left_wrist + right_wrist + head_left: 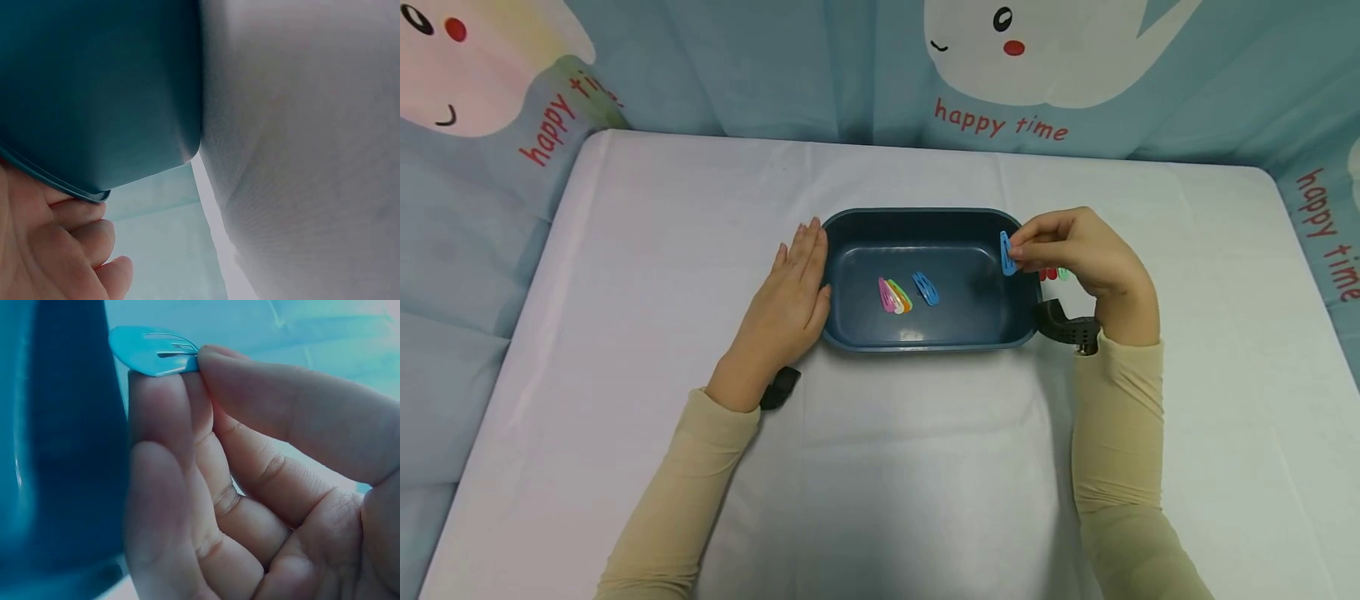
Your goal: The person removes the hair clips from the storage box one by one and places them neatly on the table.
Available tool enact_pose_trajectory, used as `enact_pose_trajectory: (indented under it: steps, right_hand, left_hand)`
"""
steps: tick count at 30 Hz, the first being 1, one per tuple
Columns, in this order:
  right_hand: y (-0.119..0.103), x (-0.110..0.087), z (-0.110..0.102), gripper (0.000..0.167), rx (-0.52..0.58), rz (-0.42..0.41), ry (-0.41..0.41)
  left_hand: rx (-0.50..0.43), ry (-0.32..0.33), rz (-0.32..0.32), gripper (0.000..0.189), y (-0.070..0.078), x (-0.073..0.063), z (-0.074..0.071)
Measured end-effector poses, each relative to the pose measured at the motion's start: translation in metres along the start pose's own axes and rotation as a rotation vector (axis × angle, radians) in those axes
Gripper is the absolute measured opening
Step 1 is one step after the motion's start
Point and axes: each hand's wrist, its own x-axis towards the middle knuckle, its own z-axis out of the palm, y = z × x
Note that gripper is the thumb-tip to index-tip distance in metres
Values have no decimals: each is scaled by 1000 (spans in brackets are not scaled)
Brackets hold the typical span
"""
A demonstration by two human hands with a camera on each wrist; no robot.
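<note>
A blue snap hair clip (1007,253) is pinched between the thumb and fingertips of my right hand (1078,248), over the right rim of a dark blue tray (955,333). The right wrist view shows the same hair clip (153,351) close up, slots visible. My left hand (786,304) lies with straight fingers along the tray's left rim; in the left wrist view its fingers touch the tray's edge (56,181). Inside the tray, pink, white, orange and green hair clips (888,296) lie fanned together, with blue hair clips (926,288) to their right.
Red and green hair clips (1052,273) lie on the table just right of the tray, partly hidden by the right hand. A white cloth (910,467) covers the table. Blue printed curtain fabric (775,67) hangs behind it. Each wrist wears a black strap (1063,325).
</note>
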Motion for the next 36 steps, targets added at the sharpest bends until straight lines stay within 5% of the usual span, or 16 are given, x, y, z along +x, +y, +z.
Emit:
enact_pose_trajectory:
  steps: [36]
  right_hand:
    - [17,-6,-23,13,110,84,73]
  left_hand:
    - [3,12,6,59,-2,0,3]
